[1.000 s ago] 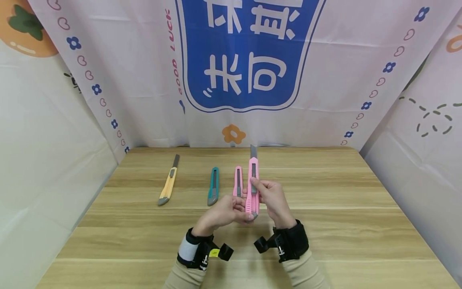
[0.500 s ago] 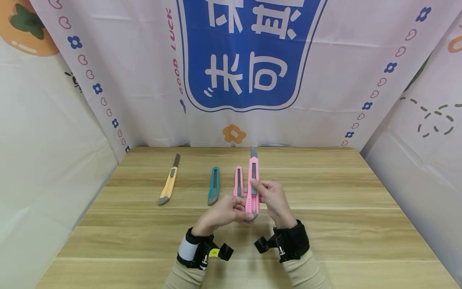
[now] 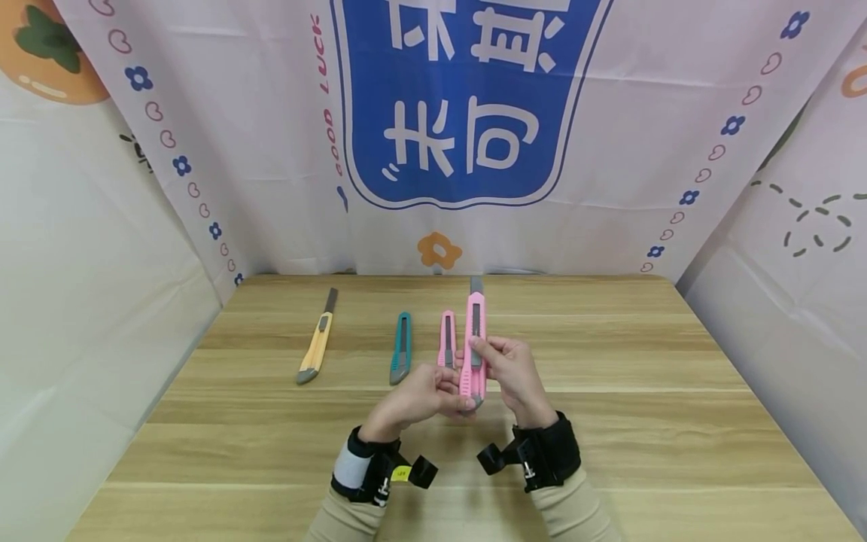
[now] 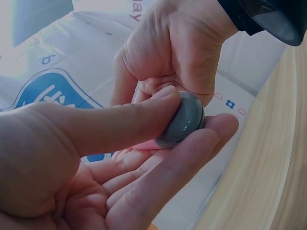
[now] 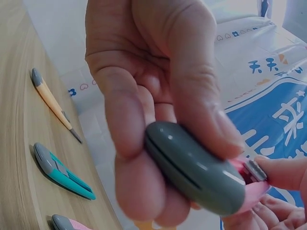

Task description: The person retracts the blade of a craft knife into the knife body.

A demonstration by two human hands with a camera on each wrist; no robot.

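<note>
Both hands hold one pink utility knife [image 3: 476, 316] upright above the table, its grey blade [image 3: 476, 284] partly out at the top. My left hand [image 3: 421, 393] pinches the lower end. Its thumb lies on the grey end cap [image 4: 184, 120] in the left wrist view, with fingers under it. My right hand [image 3: 516, 374] grips the body from the right, thumb on the grey slider [image 5: 254, 170]. Just left of it lies a second pink utility knife [image 3: 447, 339], its lower end hidden behind the left hand.
A teal utility knife [image 3: 401, 350] lies left of the pink one, no blade showing. Farther left is a yellow utility knife [image 3: 316, 346] with its blade out. The wooden table [image 3: 643, 421] ends at a printed cloth backdrop [image 3: 596, 233].
The right thumb and the slider have moved slightly down along the pink knife, and the blade sticks out less. The left hand keeps its hold.
</note>
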